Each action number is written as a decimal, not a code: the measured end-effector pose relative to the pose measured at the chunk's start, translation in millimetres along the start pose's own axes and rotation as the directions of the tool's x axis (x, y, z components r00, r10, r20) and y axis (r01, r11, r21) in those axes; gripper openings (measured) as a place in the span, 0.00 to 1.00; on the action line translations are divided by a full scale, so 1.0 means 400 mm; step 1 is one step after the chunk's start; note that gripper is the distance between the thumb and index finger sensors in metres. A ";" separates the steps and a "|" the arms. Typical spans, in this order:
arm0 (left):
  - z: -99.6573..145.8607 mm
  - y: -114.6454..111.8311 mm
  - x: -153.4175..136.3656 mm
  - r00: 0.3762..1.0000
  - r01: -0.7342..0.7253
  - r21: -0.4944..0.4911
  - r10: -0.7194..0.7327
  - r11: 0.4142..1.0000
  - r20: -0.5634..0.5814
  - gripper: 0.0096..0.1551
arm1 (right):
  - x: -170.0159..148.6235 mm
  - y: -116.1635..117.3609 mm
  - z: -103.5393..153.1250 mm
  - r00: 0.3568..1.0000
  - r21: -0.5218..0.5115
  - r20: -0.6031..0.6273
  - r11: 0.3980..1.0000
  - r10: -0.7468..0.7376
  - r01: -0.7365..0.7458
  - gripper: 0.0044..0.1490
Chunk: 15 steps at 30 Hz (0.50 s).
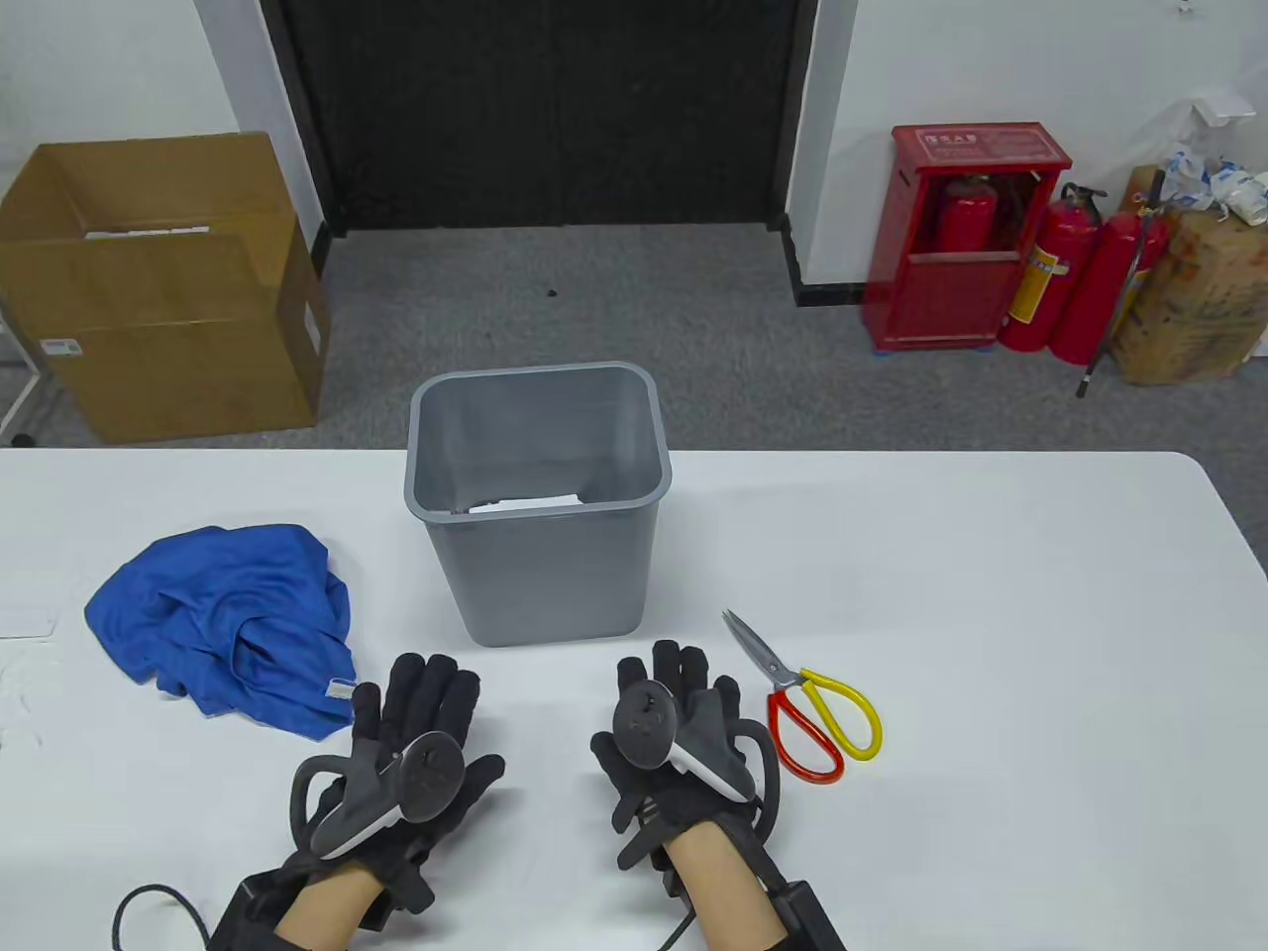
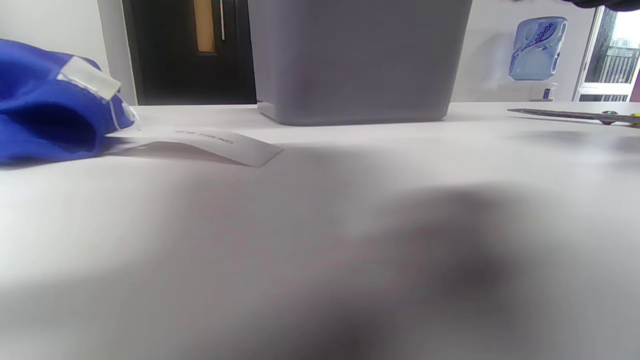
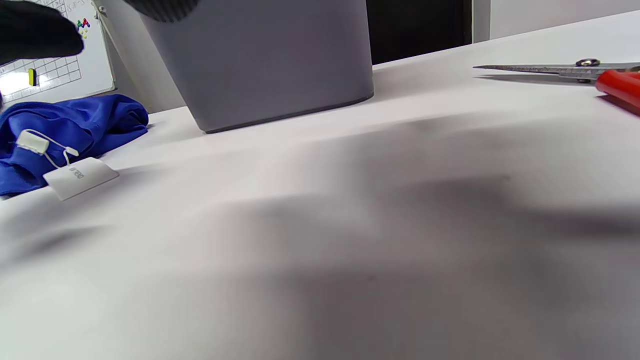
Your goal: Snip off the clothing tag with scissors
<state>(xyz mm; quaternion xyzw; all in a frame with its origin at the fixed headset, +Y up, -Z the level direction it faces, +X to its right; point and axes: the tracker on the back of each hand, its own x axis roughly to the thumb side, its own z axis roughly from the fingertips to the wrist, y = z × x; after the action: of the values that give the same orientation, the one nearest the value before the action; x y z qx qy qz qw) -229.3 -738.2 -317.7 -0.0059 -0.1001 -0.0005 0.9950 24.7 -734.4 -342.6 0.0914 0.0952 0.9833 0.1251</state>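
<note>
The clothing tag (image 3: 80, 176), a white card on a thin loop, lies flat on the counter (image 1: 991, 594) at the near edge of the crumpled blue garment (image 1: 228, 614), to which a small white patch (image 2: 90, 84) is also fixed. We see the tag only from the wrist views; in the table view our left hand (image 1: 406, 753) appears to cover it. The scissors (image 1: 807, 698), red and yellow handled, lie closed on the counter just right of our right hand (image 1: 674, 743), blades pointing away from us. Between garment and scissors, beyond both hands, stands a grey bin (image 1: 540, 495) with something white, perhaps paper, inside.

Both hands rest palm down on the counter, fingers spread flat, holding nothing.

We judge the task not yet begun. Risks ahead: the loop is thin and sits against the fabric, so blades placed too close to the garment could nick the cloth; the loose folds may shift if our left hand does not steady them; the scissors lie flat, so a hurried pickup could slide them away
</note>
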 end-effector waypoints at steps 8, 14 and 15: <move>0.002 0.009 -0.009 1.000 -0.018 0.019 0.018 1.000 -0.001 0.52 | -0.007 0.003 0.005 1.000 -0.003 0.003 1.000 0.002 -0.002 0.52; 0.004 0.024 -0.021 0.999 -0.037 0.038 0.037 0.999 -0.014 0.52 | -0.008 0.007 0.011 0.999 -0.002 0.008 1.000 0.031 -0.031 0.52; 0.005 0.029 -0.025 0.999 -0.046 0.043 0.047 0.998 -0.017 0.52 | -0.009 0.008 0.014 0.999 -0.002 0.010 0.999 0.035 -0.035 0.52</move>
<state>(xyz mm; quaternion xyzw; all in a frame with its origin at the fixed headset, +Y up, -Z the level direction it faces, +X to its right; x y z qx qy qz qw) -239.3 -726.7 -317.7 0.0132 -0.0908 0.0247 0.9955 28.6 -737.4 -337.1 0.0979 0.0922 0.9850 0.1082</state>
